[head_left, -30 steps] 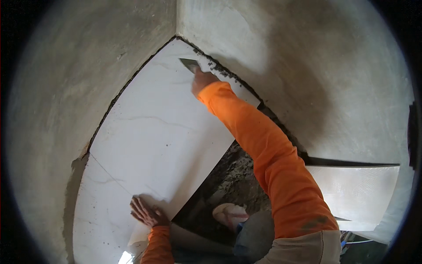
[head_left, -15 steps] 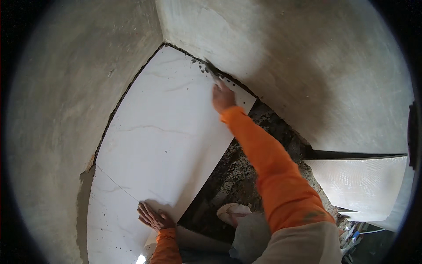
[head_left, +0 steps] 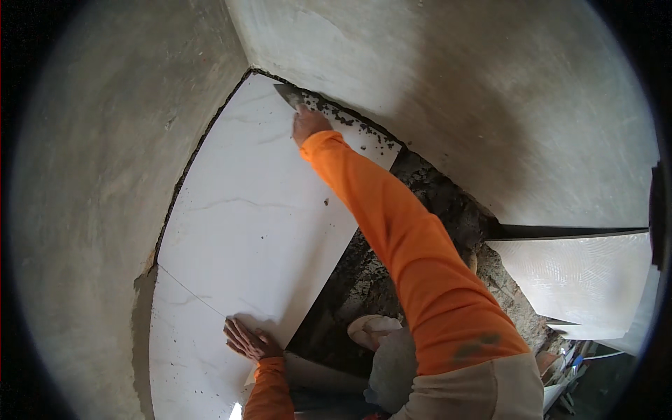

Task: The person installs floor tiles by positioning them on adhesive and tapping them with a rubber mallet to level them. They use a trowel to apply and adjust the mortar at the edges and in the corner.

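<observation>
My right hand (head_left: 309,124) is closed around a trowel (head_left: 288,95), its grey blade lying near the far edge of a large white marbled tile (head_left: 245,175). Dark crumbs of mortar (head_left: 339,117) are scattered along that edge, beside the gap at the wall. My left hand (head_left: 250,339) rests flat with fingers spread on the white surface, close to the thin joint where this tile meets a nearer one (head_left: 189,343). The trowel's handle is mostly hidden in my fist.
Bare plastered walls meet at the corner, on the left (head_left: 105,175) and on the right (head_left: 448,105). Dark rough mortar bed (head_left: 371,280) lies right of the tile, with my sandalled foot (head_left: 367,330) on it. Loose tiles (head_left: 581,273) lean at the right, above scattered debris (head_left: 567,378).
My right hand and the trowel have swept left along the far edge toward the corner. More mortar crumbs now lie on the tile there. My left hand stays in place.
</observation>
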A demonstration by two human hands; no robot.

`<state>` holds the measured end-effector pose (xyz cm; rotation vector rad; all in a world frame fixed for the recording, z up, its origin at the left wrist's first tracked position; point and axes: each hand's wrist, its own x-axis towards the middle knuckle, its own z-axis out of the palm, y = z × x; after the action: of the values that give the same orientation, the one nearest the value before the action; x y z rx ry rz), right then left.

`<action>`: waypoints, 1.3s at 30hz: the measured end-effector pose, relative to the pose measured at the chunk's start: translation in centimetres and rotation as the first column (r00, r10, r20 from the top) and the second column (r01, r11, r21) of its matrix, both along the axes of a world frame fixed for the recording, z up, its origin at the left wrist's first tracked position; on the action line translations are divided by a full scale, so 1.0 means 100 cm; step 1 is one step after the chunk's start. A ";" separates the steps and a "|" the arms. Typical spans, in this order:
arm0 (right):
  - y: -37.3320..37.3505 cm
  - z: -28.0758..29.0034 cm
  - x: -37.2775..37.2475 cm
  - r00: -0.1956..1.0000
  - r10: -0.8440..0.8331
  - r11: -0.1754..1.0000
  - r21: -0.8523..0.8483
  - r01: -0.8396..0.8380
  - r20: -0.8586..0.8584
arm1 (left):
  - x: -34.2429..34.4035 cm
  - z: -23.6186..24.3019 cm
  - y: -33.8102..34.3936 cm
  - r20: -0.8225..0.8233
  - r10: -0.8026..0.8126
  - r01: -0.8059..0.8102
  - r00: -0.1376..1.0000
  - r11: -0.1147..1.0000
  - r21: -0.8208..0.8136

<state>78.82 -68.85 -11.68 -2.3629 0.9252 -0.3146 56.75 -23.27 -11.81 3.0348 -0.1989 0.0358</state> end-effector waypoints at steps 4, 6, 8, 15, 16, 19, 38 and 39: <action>-0.009 0.038 -0.088 1.000 -0.003 0.995 0.101 0.004 -0.011 | 0.004 0.003 0.016 0.058 0.000 -0.001 0.998 1.000 0.020; -0.037 0.047 -0.166 0.988 -0.053 0.999 -0.002 0.054 -0.145 | 0.001 0.005 0.002 0.020 -0.012 0.013 1.000 1.000 -0.006; -0.027 0.064 -0.194 0.981 -0.076 0.993 0.071 0.090 -0.178 | 0.004 0.005 -0.002 0.014 0.007 -0.007 1.000 1.000 -0.010; 0.036 0.052 -0.063 0.980 0.181 0.983 -0.015 -0.183 -0.088 | 0.002 0.003 0.006 0.045 -0.030 0.029 0.999 0.999 0.018; 0.047 0.048 -0.025 0.981 0.150 0.989 -0.001 -0.151 -0.126 | 0.002 0.005 0.006 0.022 -0.016 0.016 1.000 1.000 0.025; 0.020 0.016 0.008 0.976 0.011 0.999 -0.031 -0.018 -0.219 | -0.001 0.002 -0.002 0.003 -0.001 0.000 1.000 1.000 0.013; 0.032 -0.021 -0.036 0.973 0.218 0.937 -0.264 -0.231 -0.078 | -0.002 0.001 0.000 0.047 -0.052 0.053 0.998 0.999 -0.009; 0.013 -0.043 -0.036 0.974 0.210 0.905 -0.358 -0.228 -0.088 | -0.005 -0.003 -0.007 0.047 -0.066 0.068 0.997 0.997 -0.028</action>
<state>75.19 -67.54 -15.98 -2.7996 0.6535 -0.3687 56.26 -23.97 -12.08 2.9974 -0.3010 0.1030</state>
